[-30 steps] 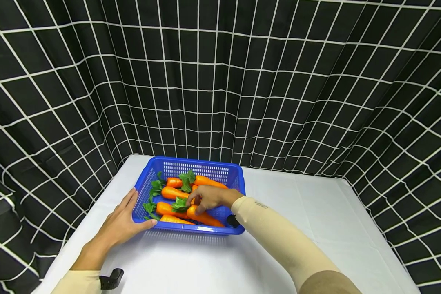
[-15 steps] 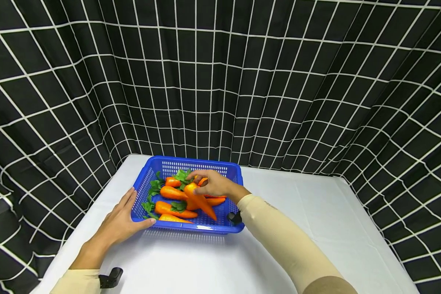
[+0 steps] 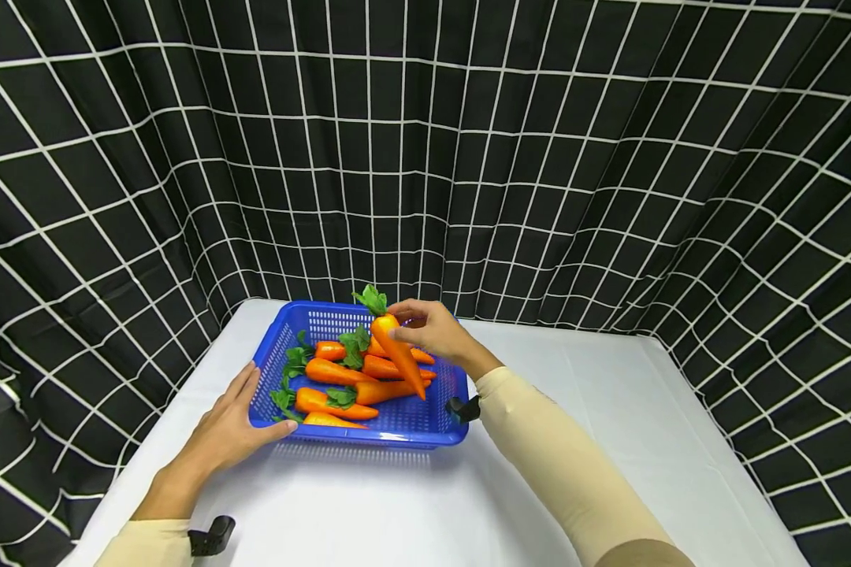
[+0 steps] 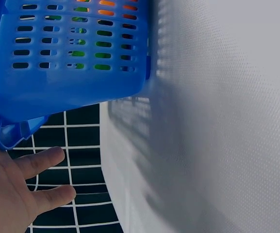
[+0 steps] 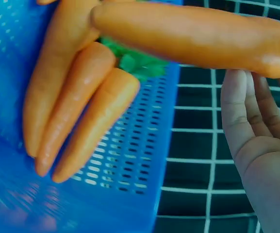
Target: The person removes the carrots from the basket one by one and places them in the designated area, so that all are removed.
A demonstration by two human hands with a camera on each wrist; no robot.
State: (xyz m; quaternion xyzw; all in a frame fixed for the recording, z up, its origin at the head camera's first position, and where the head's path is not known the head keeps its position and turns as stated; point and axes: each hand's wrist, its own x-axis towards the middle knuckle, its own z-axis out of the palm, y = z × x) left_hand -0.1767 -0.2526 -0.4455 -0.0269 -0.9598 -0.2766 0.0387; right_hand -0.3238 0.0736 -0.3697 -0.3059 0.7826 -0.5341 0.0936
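A blue plastic basket (image 3: 411,438) with slotted walls holds several orange carrots (image 3: 336,372) with green leaf tops. My right hand (image 3: 436,327) pinches one carrot (image 3: 404,358) near its leafy end, above the basket's right half, tip slanting down toward me. In the right wrist view, this carrot (image 5: 193,34) spans the top, with the fingers at its thick end. At the basket's near left corner rests my left hand (image 3: 230,437), thumb on the front rim and fingers along the left side. Two straight fingers (image 4: 45,161) stick out past the rim in the left wrist view.
The basket stands on a table with a white cloth (image 3: 574,409), toward its far left. Black curtains (image 3: 539,157) with a white grid enclose the back and both sides. A small black camera (image 3: 213,537) is strapped to the left wrist.
My right hand has lifted a carrot from among the others and raised it toward the basket's back, leaves now showing above the far rim. The left hand has stayed at the corner.
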